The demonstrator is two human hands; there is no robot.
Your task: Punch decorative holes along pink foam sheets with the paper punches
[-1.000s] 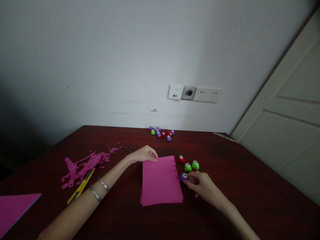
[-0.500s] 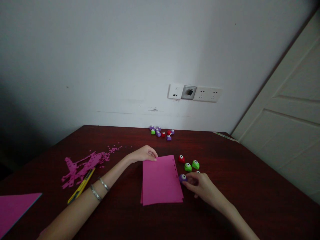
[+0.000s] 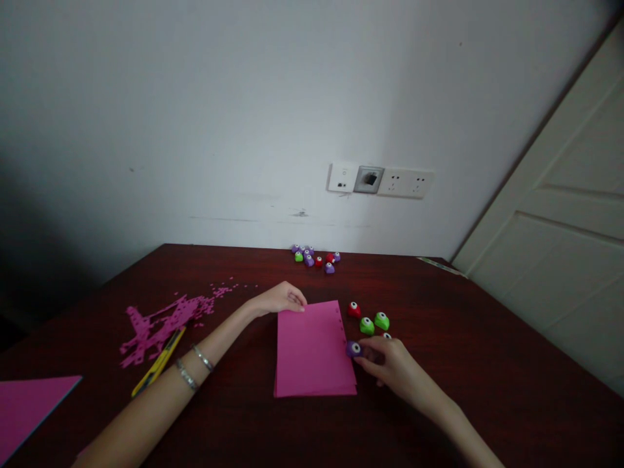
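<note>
Two or so pink paper sheets (image 3: 312, 351) lie stacked on the table, with a row of small punched holes down the right edge. My left hand (image 3: 280, 299) has thumb and bent fingers closed on the top edge of the paper. At the right edge, my right hand (image 3: 390, 361) grips a small purple craft punch (image 3: 353, 349) with a round white-and-black button; the punch overlaps the paper's edge. Just beyond that hand sit a red punch (image 3: 353, 309), a green punch (image 3: 367, 325), another green punch (image 3: 381, 320) and one more partly hidden by my fingers.
Pink paper scraps (image 3: 160, 325) and tiny cut-outs lie to the left, beside a yellow utility knife (image 3: 158, 364). More pink paper (image 3: 34, 409) rests at the near left. Several small punches (image 3: 309, 260) stand near the wall. A ruler-like strip (image 3: 441, 266) lies at the far right edge.
My right hand has shifted the purple punch slightly left and nearer, onto the paper's right edge. My left hand keeps its hold on the top edge.
</note>
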